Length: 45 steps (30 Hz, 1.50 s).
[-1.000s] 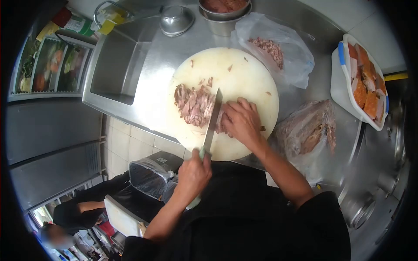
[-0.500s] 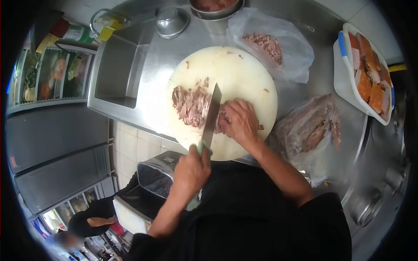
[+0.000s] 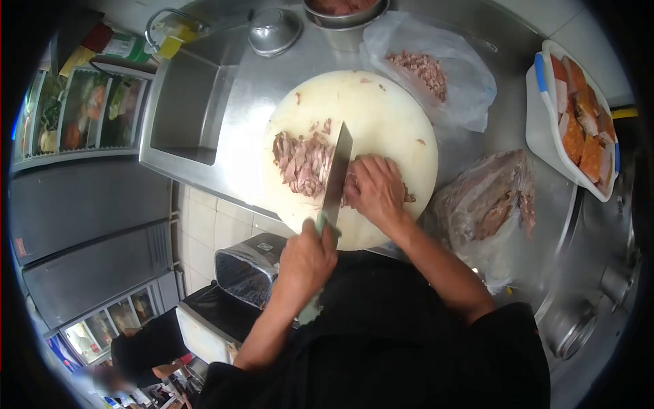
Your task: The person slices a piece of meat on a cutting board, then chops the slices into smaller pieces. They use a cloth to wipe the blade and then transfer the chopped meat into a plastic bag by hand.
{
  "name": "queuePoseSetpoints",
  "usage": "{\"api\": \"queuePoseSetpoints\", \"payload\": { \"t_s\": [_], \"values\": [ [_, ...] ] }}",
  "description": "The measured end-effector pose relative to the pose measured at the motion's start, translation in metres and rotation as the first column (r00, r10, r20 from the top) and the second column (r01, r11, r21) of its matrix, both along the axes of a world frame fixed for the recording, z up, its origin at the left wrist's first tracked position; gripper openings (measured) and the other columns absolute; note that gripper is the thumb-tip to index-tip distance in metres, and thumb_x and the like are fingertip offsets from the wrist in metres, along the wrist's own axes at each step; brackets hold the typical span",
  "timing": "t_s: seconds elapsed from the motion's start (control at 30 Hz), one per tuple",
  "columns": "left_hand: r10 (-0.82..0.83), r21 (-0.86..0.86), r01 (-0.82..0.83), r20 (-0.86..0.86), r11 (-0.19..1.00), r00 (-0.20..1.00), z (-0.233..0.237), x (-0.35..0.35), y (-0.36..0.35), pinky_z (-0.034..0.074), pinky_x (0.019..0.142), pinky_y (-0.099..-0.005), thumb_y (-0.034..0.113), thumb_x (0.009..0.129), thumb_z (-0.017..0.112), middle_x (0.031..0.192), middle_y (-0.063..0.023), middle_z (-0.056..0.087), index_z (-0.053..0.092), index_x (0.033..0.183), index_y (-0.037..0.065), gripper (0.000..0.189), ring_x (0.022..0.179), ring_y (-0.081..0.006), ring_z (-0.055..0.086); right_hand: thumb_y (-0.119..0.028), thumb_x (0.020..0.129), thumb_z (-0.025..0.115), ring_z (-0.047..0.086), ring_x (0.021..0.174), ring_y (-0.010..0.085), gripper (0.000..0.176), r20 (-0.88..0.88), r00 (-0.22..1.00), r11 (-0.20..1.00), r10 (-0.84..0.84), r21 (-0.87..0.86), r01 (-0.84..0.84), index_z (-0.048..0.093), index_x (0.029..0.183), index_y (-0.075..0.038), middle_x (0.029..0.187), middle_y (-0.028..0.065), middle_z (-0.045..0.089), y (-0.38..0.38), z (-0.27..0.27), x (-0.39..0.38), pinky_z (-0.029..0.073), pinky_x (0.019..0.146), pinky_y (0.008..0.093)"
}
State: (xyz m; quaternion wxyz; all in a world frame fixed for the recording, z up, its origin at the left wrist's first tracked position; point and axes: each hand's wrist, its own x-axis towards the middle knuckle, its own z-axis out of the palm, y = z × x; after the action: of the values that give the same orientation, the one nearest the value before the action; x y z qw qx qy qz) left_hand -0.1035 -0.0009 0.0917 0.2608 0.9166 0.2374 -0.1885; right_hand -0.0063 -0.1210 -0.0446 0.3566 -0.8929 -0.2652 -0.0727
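On the round white cutting board (image 3: 398, 123) lies a pile of sliced meat (image 3: 300, 163), left of the blade. My left hand (image 3: 308, 258) is wrapped round the green handle of a broad cleaver (image 3: 336, 170), whose blade stands between the pile and my other hand. My right hand (image 3: 375, 187) has its fingers curled and pressed on a piece of meat, mostly hidden beneath them, close to the blade's right side. A few small scraps lie near the board's upper part.
Behind the board are a plastic bag with diced meat (image 3: 426, 75), an upturned metal bowl (image 3: 274, 32) and stacked bowls (image 3: 344, 20). Bagged meat (image 3: 484, 201) and a white tub (image 3: 545, 133) are right. Left are a sink (image 3: 187, 116), a lined bin (image 3: 245, 276) and another person (image 3: 146, 347).
The view has shifted slightly. The cleaver stands a little more upright and closer to my right fingertips. At the lower left, the other person has moved down in the view.
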Motion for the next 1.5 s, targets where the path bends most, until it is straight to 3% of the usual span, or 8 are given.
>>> {"api": "queuePoseSetpoints", "payload": {
  "t_s": [0.13, 0.3, 0.63, 0.73, 0.83, 1.0, 1.17, 1.5],
  "values": [
    [0.024, -0.057, -0.021, 0.053, 0.998, 0.998, -0.04, -0.007, -0.001, 0.047, 0.071, -0.0617, 0.017, 0.097, 0.053, 0.074, -0.0358, 0.06, 0.054, 0.095, -0.007, 0.023, 0.076, -0.0554, 0.06, -0.009, 0.067, 0.07, 0.058, 0.089, 0.0267, 0.021, 0.051, 0.999, 0.998, -0.009, 0.056, 0.006, 0.061, 0.086, -0.007, 0.087, 0.0067, 0.059, 0.001, -0.001, 0.001, 0.043, 0.079, 0.0397],
    [-0.062, 0.006, 0.066, 0.458, 0.998, 0.887, -0.083, 0.076, 0.007, 0.05, 0.064, -0.0577, 0.02, 0.096, 0.055, 0.071, -0.0363, 0.061, 0.057, 0.093, -0.008, 0.028, 0.071, -0.0528, 0.062, -0.012, 0.072, 0.069, 0.059, 0.097, 0.026, 0.02, -0.001, 0.999, 0.998, 0.044, -0.035, -0.044, 0.064, 0.091, -0.006, 0.093, 0.0074, 0.063, -0.001, -0.002, 0.002, 0.043, 0.086, 0.0389],
    [-0.051, 0.036, 0.05, 0.039, 0.998, 0.998, -0.01, -0.01, -0.006, 0.047, 0.065, -0.061, 0.021, 0.098, 0.055, 0.069, -0.0354, 0.059, 0.054, 0.092, -0.007, 0.028, 0.072, -0.0551, 0.06, -0.007, 0.077, 0.062, 0.06, 0.099, 0.0289, 0.02, -0.041, 0.997, 0.994, 0.059, 0.099, -0.055, 0.067, 0.096, -0.002, 0.098, 0.0107, 0.065, -0.013, 0.004, 0.006, 0.047, 0.088, 0.0411],
    [-0.071, 0.094, 0.056, 0.164, 0.994, 0.984, -0.056, -0.009, -0.01, 0.05, 0.055, -0.0597, 0.02, 0.096, 0.057, 0.066, -0.0353, 0.06, 0.05, 0.097, -0.003, 0.024, 0.061, -0.0523, 0.061, -0.007, 0.077, 0.063, 0.06, 0.1, 0.0289, 0.02, -0.013, 0.997, 0.994, 0.08, 0.07, -0.079, 0.066, 0.095, -0.002, 0.097, 0.0103, 0.065, -0.013, 0.003, 0.008, 0.047, 0.089, 0.0402],
    [-0.079, 0.074, 0.055, 0.378, 0.996, 0.922, -0.083, 0.055, -0.004, 0.049, 0.065, -0.0586, 0.017, 0.096, 0.055, 0.071, -0.0348, 0.06, 0.056, 0.093, -0.007, 0.024, 0.071, -0.055, 0.06, -0.007, 0.075, 0.065, 0.06, 0.1, 0.0281, 0.021, -0.022, 0.992, 0.992, 0.122, 0.047, -0.121, 0.066, 0.096, -0.003, 0.097, 0.01, 0.065, -0.011, 0.001, 0.006, 0.046, 0.091, 0.0397],
    [-0.077, -0.007, 0.086, 0.375, 0.996, 0.924, -0.057, 0.078, 0.016, 0.05, 0.063, -0.057, 0.021, 0.097, 0.054, 0.074, -0.0363, 0.061, 0.06, 0.086, -0.009, 0.032, 0.072, -0.0537, 0.061, -0.01, 0.075, 0.067, 0.059, 0.102, 0.0266, 0.027, -0.08, 0.975, 0.978, 0.206, 0.03, -0.204, 0.068, 0.101, -0.003, 0.1, 0.0085, 0.066, -0.023, 0.009, 0.014, 0.044, 0.092, 0.0393],
    [-0.068, 0.006, 0.067, 0.067, 0.998, 0.995, 0.005, 0.007, -0.002, 0.05, 0.065, -0.0606, 0.021, 0.097, 0.056, 0.07, -0.0369, 0.06, 0.052, 0.09, -0.006, 0.028, 0.071, -0.0563, 0.061, -0.007, 0.079, 0.066, 0.057, 0.102, 0.0279, 0.024, -0.012, 0.997, 0.996, 0.076, 0.046, -0.075, 0.068, 0.103, -0.005, 0.1, 0.0084, 0.065, -0.022, 0.013, 0.001, 0.043, 0.091, 0.0423],
    [-0.04, -0.001, 0.045, 0.423, 0.999, 0.905, -0.081, 0.075, 0.004, 0.05, 0.06, -0.058, 0.02, 0.096, 0.056, 0.066, -0.0342, 0.06, 0.055, 0.092, -0.006, 0.027, 0.065, -0.0525, 0.061, -0.012, 0.077, 0.067, 0.057, 0.101, 0.0254, 0.019, 0.022, 0.996, 0.996, 0.086, 0.035, -0.087, 0.067, 0.095, -0.007, 0.099, 0.0048, 0.067, -0.021, 0.005, 0.005, 0.043, 0.089, 0.0411]
  ]
}}
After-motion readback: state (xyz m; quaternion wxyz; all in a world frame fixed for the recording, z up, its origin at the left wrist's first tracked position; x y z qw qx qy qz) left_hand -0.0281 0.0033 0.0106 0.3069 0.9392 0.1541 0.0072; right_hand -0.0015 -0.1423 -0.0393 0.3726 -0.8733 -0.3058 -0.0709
